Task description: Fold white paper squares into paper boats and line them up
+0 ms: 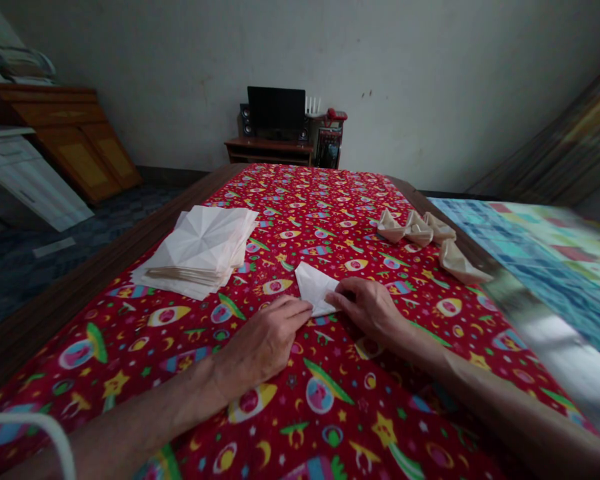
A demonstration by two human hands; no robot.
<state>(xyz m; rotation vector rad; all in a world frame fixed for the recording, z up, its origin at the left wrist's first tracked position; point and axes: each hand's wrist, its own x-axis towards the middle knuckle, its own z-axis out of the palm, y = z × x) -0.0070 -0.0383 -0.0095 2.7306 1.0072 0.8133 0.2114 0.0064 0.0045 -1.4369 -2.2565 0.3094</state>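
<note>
A small white folded paper (316, 288) lies on the red patterned cloth, pointed at its upper left. My right hand (367, 303) pinches its right edge between thumb and bent fingers. At the lower left corner, my left hand (277, 330) has its fingers pressed together on the paper; its thumb is mostly hidden. To the left is a stack of creased paper sheets (200, 243), the top one marked with folds radiating from its middle. Several boat-like folded paper pieces (419, 228) stand to the right, one (460, 263) of them nearer to me.
The red cloth (325, 393) covers a long dark-edged table (105, 283). A white curved tube (45, 427) crosses the lower left corner. Past the table's far end are a monitor (277, 110) and a red telephone (336, 115). A blue patchwork bedspread (545, 267) spreads on the right, a wooden cabinet (87, 143) on the left.
</note>
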